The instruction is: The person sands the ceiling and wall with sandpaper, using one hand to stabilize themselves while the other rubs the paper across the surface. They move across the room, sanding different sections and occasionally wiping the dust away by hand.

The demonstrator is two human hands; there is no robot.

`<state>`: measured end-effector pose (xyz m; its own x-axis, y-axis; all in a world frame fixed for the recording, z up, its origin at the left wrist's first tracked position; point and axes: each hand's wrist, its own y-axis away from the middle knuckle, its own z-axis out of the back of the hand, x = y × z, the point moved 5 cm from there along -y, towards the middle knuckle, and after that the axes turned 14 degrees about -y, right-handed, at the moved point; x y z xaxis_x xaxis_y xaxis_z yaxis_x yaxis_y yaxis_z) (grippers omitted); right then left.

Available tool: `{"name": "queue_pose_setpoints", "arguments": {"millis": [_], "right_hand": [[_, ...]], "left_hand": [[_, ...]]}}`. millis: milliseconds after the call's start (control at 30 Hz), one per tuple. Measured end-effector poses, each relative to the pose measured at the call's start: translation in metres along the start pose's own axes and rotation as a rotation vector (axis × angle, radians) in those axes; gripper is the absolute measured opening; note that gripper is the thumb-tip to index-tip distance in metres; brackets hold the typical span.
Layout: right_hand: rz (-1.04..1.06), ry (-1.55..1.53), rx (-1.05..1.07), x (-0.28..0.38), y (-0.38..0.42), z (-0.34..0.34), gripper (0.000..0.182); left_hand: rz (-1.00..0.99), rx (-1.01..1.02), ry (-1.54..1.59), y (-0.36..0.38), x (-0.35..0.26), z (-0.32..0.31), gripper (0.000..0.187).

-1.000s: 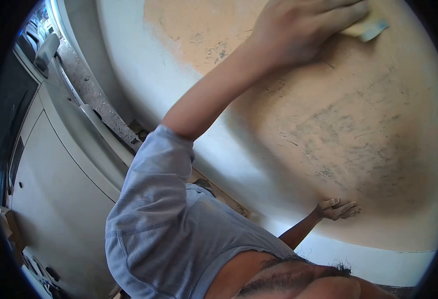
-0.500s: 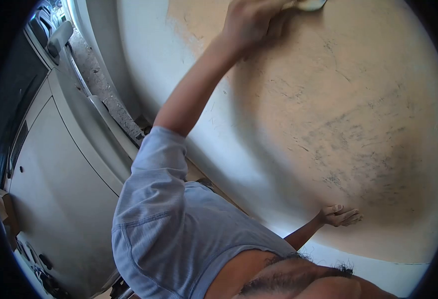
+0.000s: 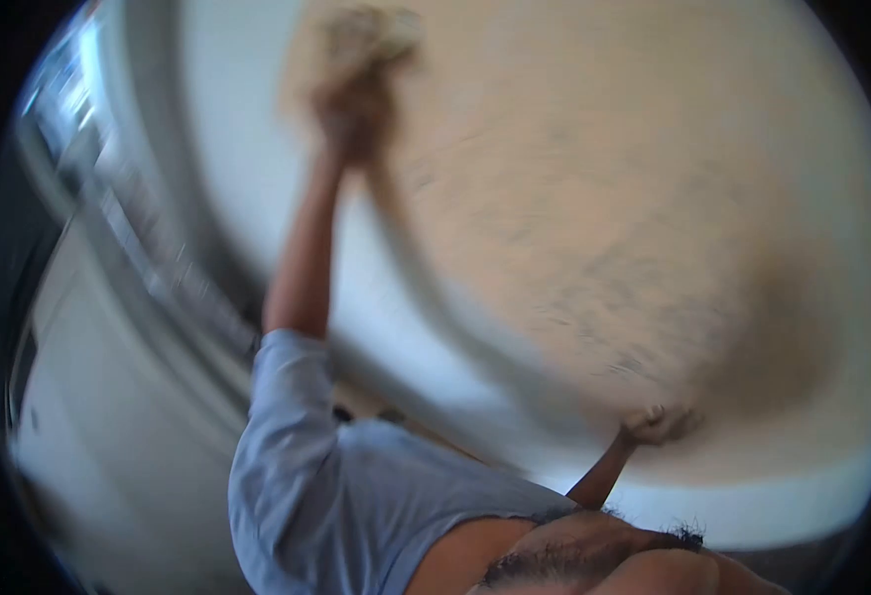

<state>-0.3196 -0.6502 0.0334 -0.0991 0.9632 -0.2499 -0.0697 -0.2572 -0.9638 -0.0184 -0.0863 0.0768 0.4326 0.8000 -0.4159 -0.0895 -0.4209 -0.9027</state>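
My left hand [image 3: 356, 104], blurred by motion, is raised at the upper left with its fingers closed round a small pale block or pad [image 3: 396, 38]. It is over the tan, filler-like patch [image 3: 515, 149] on a curved white panel [image 3: 237, 129]. Grey scuffs and scratches mark the patch. Lower right, my right hand [image 3: 657, 424] is at the patch's lower edge; its fingers look loosely bent and somewhat apart, with no object visible in them. Blur hides the exact contact of either hand with the surface.
A pale vehicle [image 3: 128, 397] stands along the left side, its dark window at the far edge. Between it and the panel runs a narrow strip of rough ground [image 3: 173, 263]. My grey-blue sleeve [image 3: 287, 426] fills the lower left.
My left hand has swept left across the patch with the pale block. My right hand has shifted slightly left in view, its fingers looking more bent. The whole view has moved and blurred.
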Motion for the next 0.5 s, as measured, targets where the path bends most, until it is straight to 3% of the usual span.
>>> {"name": "queue_pose_setpoints", "arguments": {"millis": [33,67,100,133,167,200,233,300,333,367,400,500], "right_hand": [[-0.015,0.025,0.016,0.006,-0.006,0.005,0.057],[-0.039,0.045,0.026,0.013,-0.013,0.002,0.056],[-0.029,0.034,0.025,0.012,-0.014,0.001,0.056],[-0.023,0.016,0.031,0.014,-0.018,0.003,0.055],[-0.031,0.042,0.034,0.016,-0.019,0.006,0.054],[-0.045,0.054,0.038,0.021,-0.021,0.004,0.053],[-0.046,0.07,0.028,0.017,-0.02,0.006,0.053],[-0.046,0.097,0.049,0.008,-0.023,0.009,0.052],[-0.051,0.107,0.073,0.002,-0.033,0.011,0.052],[-0.07,0.096,0.087,-0.002,-0.05,0.014,0.053],[-0.086,0.082,0.105,-0.008,-0.068,0.019,0.054],[-0.114,0.059,0.037,-0.016,-0.111,0.02,0.056]], "left_hand": [[0.0,0.004,0.052,-0.057,-0.011,-0.007,0.027],[0.077,0.189,-0.052,-0.085,-0.004,-0.007,0.033],[-0.12,-0.003,0.036,-0.107,-0.035,0.004,0.033],[-0.082,0.007,0.143,-0.105,-0.035,0.002,0.033],[-0.159,-0.073,0.099,-0.094,-0.038,0.002,0.033],[-0.128,-0.027,0.057,-0.075,-0.049,0.014,0.032],[-0.051,-0.046,0.284,-0.036,-0.03,0.004,0.031],[0.01,-0.012,0.198,0.058,-0.026,0.011,0.029],[-0.112,0.021,0.03,0.102,-0.037,0.022,0.03],[0.089,0.021,0.212,0.157,-0.017,0.015,0.03],[0.018,0.051,0.13,0.175,-0.025,0.023,0.033],[-0.053,0.035,0.253,0.115,-0.016,0.011,0.032]]}}
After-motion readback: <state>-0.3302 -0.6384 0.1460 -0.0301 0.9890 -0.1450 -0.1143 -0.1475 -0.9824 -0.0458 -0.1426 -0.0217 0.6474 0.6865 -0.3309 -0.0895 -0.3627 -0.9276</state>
